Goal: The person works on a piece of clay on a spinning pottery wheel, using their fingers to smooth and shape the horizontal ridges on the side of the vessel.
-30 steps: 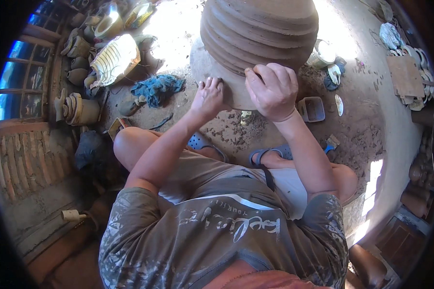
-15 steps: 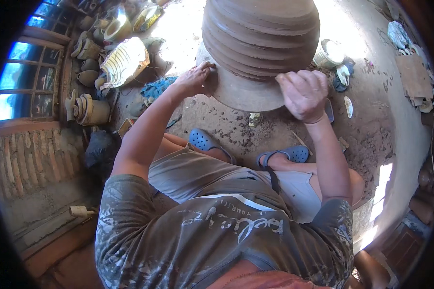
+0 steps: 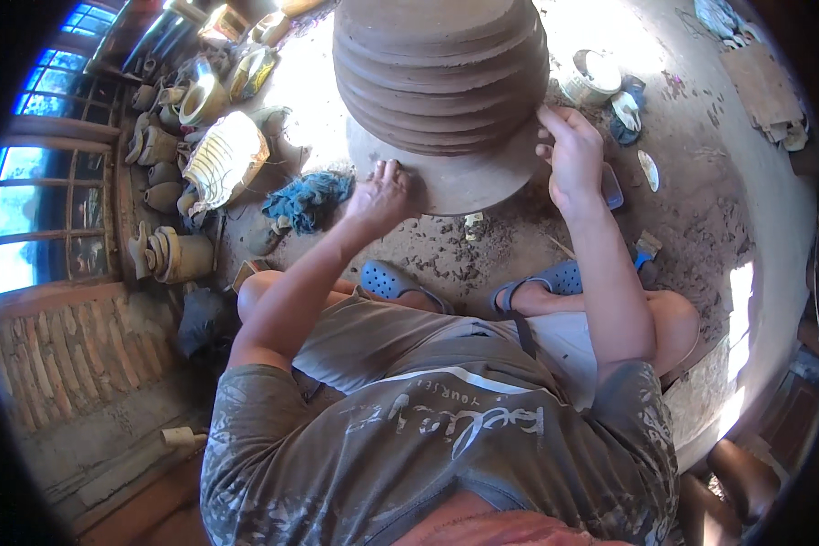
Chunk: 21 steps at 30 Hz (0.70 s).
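Note:
A big brown clay pot (image 3: 441, 82) with ridged, coil-like bands stands on a round, flat wheel head (image 3: 469, 187) in front of me; the frame cuts off its upper part. My left hand (image 3: 384, 196) is at the wheel head's near left edge, its fingers curled over the rim. At the right edge, beside the pot's lower wall, my right hand (image 3: 575, 156) has its fingers bent in around the rim. Part of that grip is hidden behind the hand.
A blue-green cloth (image 3: 308, 198) lies left of the wheel. Pots and a striped vessel (image 3: 227, 164) crowd the left wall. At right are a bucket (image 3: 591, 77), a blue-handled brush (image 3: 646, 247) and a small tray (image 3: 612, 187). Clay crumbs (image 3: 428, 244) litter the floor.
My left hand has moved right and nearer along the rim, while my right hand has turned and shifted slightly left and farther. The whole view has shifted, placing the pot farther up and left.

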### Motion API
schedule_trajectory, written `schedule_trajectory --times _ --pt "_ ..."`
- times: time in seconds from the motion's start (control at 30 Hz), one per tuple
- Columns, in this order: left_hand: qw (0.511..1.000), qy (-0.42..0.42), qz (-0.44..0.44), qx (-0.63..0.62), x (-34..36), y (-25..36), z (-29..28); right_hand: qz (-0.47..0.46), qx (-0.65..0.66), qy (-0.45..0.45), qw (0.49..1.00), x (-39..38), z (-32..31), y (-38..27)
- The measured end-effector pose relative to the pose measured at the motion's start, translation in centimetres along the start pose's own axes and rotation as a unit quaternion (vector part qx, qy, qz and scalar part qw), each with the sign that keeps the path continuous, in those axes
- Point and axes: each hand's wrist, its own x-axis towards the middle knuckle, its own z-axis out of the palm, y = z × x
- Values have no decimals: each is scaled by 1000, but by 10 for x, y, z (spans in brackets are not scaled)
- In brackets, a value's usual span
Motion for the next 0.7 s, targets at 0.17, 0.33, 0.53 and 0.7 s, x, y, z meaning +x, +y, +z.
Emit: schedule_trajectory --times 0.17,0.33,0.53,0.7 --pt "998 56 30 0 -1 47 25 19 41 45 998 6 11 -6" --pt "990 66 84 -92 2 99 9 31 44 65 996 -2 17 -4" --pt "980 86 132 -118 26 152 10 25 80 90 992 -24 38 0" --pt "962 95 203 -157 41 162 11 -7 27 79 996 -48 57 30"
